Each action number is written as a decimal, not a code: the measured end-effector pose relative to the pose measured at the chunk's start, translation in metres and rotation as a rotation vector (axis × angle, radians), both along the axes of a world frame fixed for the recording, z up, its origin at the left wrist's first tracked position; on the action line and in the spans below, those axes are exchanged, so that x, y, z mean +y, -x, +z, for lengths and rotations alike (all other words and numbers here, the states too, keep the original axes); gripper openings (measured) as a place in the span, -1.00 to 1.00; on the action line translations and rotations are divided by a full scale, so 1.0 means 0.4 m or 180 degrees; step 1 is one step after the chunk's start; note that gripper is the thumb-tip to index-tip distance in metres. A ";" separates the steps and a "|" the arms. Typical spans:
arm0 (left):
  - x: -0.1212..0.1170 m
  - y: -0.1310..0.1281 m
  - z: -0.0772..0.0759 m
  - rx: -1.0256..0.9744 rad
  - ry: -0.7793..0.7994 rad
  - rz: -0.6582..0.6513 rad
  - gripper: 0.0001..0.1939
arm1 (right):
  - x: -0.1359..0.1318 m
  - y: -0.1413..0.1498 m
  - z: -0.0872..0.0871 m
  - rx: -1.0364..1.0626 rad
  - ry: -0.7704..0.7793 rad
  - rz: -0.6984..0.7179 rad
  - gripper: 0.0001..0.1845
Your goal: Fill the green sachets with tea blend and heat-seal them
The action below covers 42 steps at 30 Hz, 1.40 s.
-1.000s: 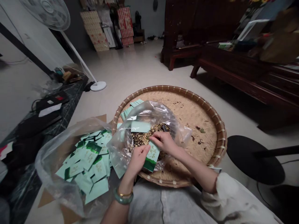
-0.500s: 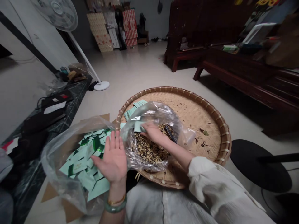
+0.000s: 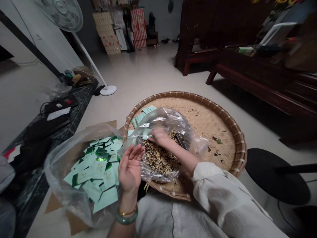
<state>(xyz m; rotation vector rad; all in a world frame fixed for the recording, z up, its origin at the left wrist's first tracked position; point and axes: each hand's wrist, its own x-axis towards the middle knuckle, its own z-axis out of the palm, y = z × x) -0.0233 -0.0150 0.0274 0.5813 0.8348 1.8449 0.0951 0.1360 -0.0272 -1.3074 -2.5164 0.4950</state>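
Your left hand (image 3: 130,168) was up, fingers loosely curled. Your right hand (image 3: 159,136) was blurry, so I couldn't tell if its fingers pinched the pale green packet (image 3: 145,134) beside it, in the clear bag (image 3: 175,115) of dry bits (image 3: 160,160).

Round woven bamboo tray (image 3: 205,120), rimmed all around.
Directly on it: clear plastic bag (image 3: 186,129) at near left, pale green packets (image 3: 138,120) overlapping at far left, dark scraps (image 3: 214,138) and greenish leaf (image 3: 219,141) toward the right.

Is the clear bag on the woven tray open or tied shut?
Open. The clear bag spreads wide, baring the dried flakes, with the right hand at its mouth.
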 end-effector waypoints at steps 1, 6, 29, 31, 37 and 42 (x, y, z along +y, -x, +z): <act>0.000 0.001 0.000 -0.0022 0.0032 0.0015 -0.71 | 0.001 0.001 0.002 -0.0021 0.0017 -0.0019 -0.76; 0.002 0.003 0.002 -0.0073 0.0156 0.0060 -0.72 | 0.019 0.008 0.006 -0.0141 0.0103 -0.0138 -0.57; 0.010 -0.076 -0.049 0.2926 0.0910 -0.0259 -0.76 | -0.244 -0.164 0.136 0.1914 -0.0803 0.0214 -0.52; 0.006 -0.082 -0.041 0.2983 0.0875 -0.0320 -0.74 | -0.250 -0.173 0.129 0.1820 -0.0990 0.0139 -0.51; 0.003 -0.093 -0.040 0.2509 0.1013 -0.0718 -0.65 | -0.260 -0.184 0.112 0.1804 -0.1626 0.0038 -0.53; -0.001 -0.095 -0.063 0.2000 0.1223 -0.1024 -0.61 | -0.264 -0.189 0.104 0.1975 -0.1941 0.0166 -0.53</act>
